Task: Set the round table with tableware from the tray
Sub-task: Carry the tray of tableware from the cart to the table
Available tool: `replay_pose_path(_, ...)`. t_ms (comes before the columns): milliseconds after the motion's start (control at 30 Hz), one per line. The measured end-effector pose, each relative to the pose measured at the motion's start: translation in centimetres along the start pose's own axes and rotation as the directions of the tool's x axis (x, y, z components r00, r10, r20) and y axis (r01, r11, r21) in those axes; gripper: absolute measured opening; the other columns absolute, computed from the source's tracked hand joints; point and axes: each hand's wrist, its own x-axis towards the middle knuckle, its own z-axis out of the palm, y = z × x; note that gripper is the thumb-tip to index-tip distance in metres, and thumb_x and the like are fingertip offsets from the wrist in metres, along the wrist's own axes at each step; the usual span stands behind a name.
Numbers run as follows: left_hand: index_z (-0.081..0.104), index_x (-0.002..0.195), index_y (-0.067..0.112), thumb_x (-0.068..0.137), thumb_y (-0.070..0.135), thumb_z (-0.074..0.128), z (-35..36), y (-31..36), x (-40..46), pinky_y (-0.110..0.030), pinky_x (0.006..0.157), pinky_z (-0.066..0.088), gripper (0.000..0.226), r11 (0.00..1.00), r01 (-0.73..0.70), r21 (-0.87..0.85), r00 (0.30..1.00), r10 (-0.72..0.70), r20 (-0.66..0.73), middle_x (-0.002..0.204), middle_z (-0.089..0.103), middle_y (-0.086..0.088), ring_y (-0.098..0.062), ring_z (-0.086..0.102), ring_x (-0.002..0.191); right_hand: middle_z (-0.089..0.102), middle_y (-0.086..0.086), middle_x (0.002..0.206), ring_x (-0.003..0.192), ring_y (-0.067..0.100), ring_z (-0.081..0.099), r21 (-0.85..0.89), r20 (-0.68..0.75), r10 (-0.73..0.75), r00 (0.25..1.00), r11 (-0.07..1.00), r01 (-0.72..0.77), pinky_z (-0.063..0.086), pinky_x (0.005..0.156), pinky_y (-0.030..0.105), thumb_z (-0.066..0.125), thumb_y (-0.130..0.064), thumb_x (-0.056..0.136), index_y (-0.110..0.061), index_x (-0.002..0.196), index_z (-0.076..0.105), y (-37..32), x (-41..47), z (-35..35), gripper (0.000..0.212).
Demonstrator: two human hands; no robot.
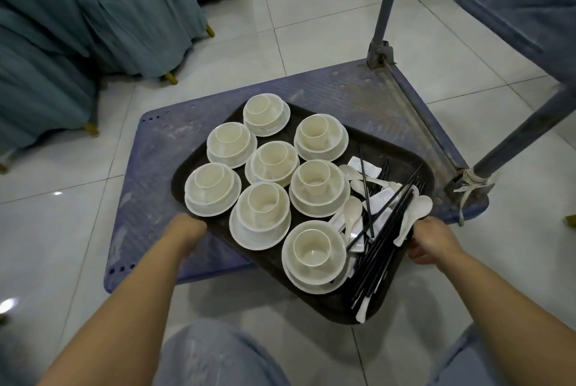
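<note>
Nothing is laid yet: left hand point(187, 234) and right hand point(431, 239) curl their fingers round the edges of the full tray point(314, 298), on the cart point(162, 148).

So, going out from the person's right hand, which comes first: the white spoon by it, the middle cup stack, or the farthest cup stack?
From the right hand:
1. White spoon, touching its fingers at the tray's right edge.
2. Middle cup stack, tray centre.
3. Farthest cup stack, tray's far corner.
</note>
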Motion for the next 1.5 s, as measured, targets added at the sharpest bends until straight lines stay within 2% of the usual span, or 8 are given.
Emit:
replay_pose_path(333, 0.052, 0.08, 0.002, 0.092, -0.007, 0.047, 1.7, -0.7, 4.0, -0.022, 0.035, 0.05, 0.016, 0.783, 0.133, -0.608, 0.991, -0.09, 0.101, 0.079, 0.057, -0.014, -0.025, 0.056, 0.066, 0.062, 0.004, 0.043, 0.055, 0.03, 0.064, -0.11, -0.003, -0.003, 1.0, 0.994, 0.002, 0.047, 0.046, 0.023, 0.047, -0.007, 0.09, -0.009, 0.061, 0.056, -0.3, 0.1, 0.2, 0.031)
replay_pose_path(500, 0.049, 0.079, 0.003, 0.092, -0.004, 0.049, 1.9, -0.5, 4.7, -0.022, 0.033, 0.049, 0.014, 0.746, 0.147, -0.65, 0.989, -0.108, 0.1, 0.079, 0.052, -0.012, -0.023, 0.054, 0.065, 0.061, 0.012, 0.069, 0.06, 0.027, 0.06, -0.097, -0.029, -0.023, 0.999, 0.995, 0.02, 0.057, 0.072, 0.041, 0.044, -0.009, 0.097, -0.012, 0.074, 0.053, -0.4, -0.1, 0.3, 0.026)
replay_pose_path(700, 0.053, 0.103, -0.002, 0.088, -0.014, 0.052, 2.6, -1.3, 4.2, -0.021, 0.034, 0.05, 0.019, 0.717, 0.149, -0.681, 0.989, -0.101, 0.11, 0.079, 0.055, -0.016, -0.026, 0.058, 0.061, 0.069, 0.021, 0.076, 0.07, 0.036, 0.07, -0.226, -0.078, -0.078, 0.994, 0.972, 0.058, 0.058, 0.071, 0.042, 0.047, -0.008, 0.086, -0.002, 0.08, 0.063, -0.6, -0.2, 0.3, 0.018)
replay_pose_path(900, 0.057, 0.09, -0.007, 0.085, -0.013, 0.06, 3.2, -4.3, 2.3, -0.026, 0.038, 0.053, 0.008, 0.695, 0.245, -0.677, 0.967, -0.122, 0.225, 0.071, 0.066, -0.022, -0.025, 0.068, 0.048, 0.067, 0.023, 0.11, 0.101, 0.036, 0.065, -0.31, -0.151, -0.085, 0.985, 0.95, 0.035, 0.048, 0.082, 0.035, 0.049, -0.014, 0.091, -0.001, 0.108, 0.063, -0.5, 0.5, -0.1, 0.026)
replay_pose_path(1133, 0.067, 0.1, 0.001, 0.08, -0.002, 0.073, 1.1, -9.2, 2.1, -0.032, 0.063, 0.061, 0.021, 0.799, 0.266, -0.539, 0.903, -0.011, 0.429, 0.096, 0.074, -0.018, -0.027, 0.074, 0.083, 0.062, 0.026, 0.117, 0.107, 0.036, 0.061, -0.255, -0.175, -0.077, 0.982, 0.966, 0.031, 0.049, 0.084, 0.036, 0.043, -0.005, 0.095, 0.007, 0.113, 0.061, -0.7, 0.8, 0.1, 0.027)
replay_pose_path(1300, 0.055, 0.098, -0.003, 0.1, 0.0, 0.042, -1.0, -9.8, 4.7, -0.046, 0.07, 0.056, 0.014, 0.879, 0.232, -0.417, 0.958, -0.133, 0.252, 0.079, 0.063, -0.025, -0.035, 0.062, 0.069, 0.06, 0.024, 0.122, 0.113, 0.034, 0.059, -0.289, -0.174, -0.082, 0.981, 0.957, 0.029, 0.048, 0.09, 0.037, 0.048, -0.004, 0.095, 0.006, 0.118, 0.057, -1.0, 1.3, -0.1, 0.028)
replay_pose_path(1400, 0.06, 0.12, -0.004, 0.1, 0.017, 0.05, -3.3, -9.1, 7.3, -0.043, 0.095, 0.047, 0.031, 0.985, 0.063, -0.158, 0.994, -0.076, -0.076, 0.109, 0.065, -0.025, -0.038, 0.062, 0.099, 0.06, 0.024, 0.121, 0.11, 0.036, 0.061, -0.244, -0.184, -0.071, 0.98, 0.969, 0.025, 0.052, 0.089, 0.038, 0.053, -0.005, 0.092, 0.006, 0.117, 0.056, -1.1, 1.0, -0.1, 0.027)
replay_pose_path(1500, 0.058, 0.123, -0.008, 0.097, 0.014, 0.052, -4.7, -6.9, 9.4, -0.044, 0.095, 0.043, 0.035, 0.962, -0.063, -0.266, 0.97, -0.004, -0.243, 0.124, 0.057, -0.031, -0.044, 0.054, 0.115, 0.059, 0.029, 0.116, 0.105, 0.045, 0.06, -0.097, -0.23, -0.06, 0.971, 0.995, 0.038, 0.053, 0.088, 0.051, 0.037, -0.025, 0.101, 0.006, 0.117, 0.055, -1.1, 0.7, 0.3, 0.04)
